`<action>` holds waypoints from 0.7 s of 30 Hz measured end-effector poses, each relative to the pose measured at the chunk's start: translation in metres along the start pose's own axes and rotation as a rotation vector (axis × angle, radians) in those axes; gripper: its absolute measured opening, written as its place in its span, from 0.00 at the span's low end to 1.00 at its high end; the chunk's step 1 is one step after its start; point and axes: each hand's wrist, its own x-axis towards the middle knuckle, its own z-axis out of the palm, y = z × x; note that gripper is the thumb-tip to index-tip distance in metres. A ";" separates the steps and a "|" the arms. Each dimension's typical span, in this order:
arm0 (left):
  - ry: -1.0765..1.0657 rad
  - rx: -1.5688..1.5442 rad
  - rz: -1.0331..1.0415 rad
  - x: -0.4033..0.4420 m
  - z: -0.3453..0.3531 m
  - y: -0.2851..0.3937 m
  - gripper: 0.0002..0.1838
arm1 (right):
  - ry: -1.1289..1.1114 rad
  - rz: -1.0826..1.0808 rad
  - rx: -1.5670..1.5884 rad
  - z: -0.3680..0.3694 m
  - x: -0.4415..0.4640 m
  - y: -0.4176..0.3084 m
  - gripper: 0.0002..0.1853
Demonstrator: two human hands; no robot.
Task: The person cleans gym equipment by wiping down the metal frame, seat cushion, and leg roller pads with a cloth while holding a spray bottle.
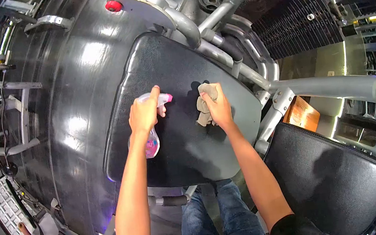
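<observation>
My left hand is wrapped round a clear spray bottle with pink liquid and a pink nozzle tip, which points to the right. Bunched in my right hand is a beige cloth, its loose end hanging toward the pad. Both hands are over a wide black padded bench, the bottle left of its middle and the cloth right of it. Whether the cloth touches the pad I cannot tell.
A second black pad lies at the lower right. Grey metal tubes run beyond the bench, near a weight stack. A red knob is at the top. Another machine frame stands at the left.
</observation>
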 end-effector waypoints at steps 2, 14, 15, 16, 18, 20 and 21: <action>0.069 0.098 0.023 -0.019 0.002 0.001 0.33 | 0.037 -0.023 -0.032 0.002 -0.004 0.003 0.19; -0.002 -0.074 -0.008 -0.031 -0.049 -0.051 0.35 | 0.091 -0.359 -0.306 0.051 -0.046 -0.035 0.19; -0.046 -0.076 -0.031 -0.029 -0.052 -0.058 0.34 | 0.044 -0.476 -0.308 0.053 -0.055 -0.031 0.20; -0.077 -0.115 -0.012 -0.028 -0.054 -0.059 0.32 | -0.028 -0.550 -0.331 0.053 -0.063 -0.028 0.21; -0.124 -0.172 -0.027 -0.023 -0.057 -0.059 0.31 | -0.116 -0.612 -0.386 0.044 -0.071 -0.018 0.23; -0.150 -0.172 -0.074 -0.020 -0.057 -0.058 0.30 | -0.296 -0.594 -0.559 0.025 -0.068 -0.024 0.25; -0.127 -0.109 -0.102 -0.019 -0.054 -0.057 0.29 | -0.302 -0.559 -0.589 0.020 -0.058 -0.027 0.24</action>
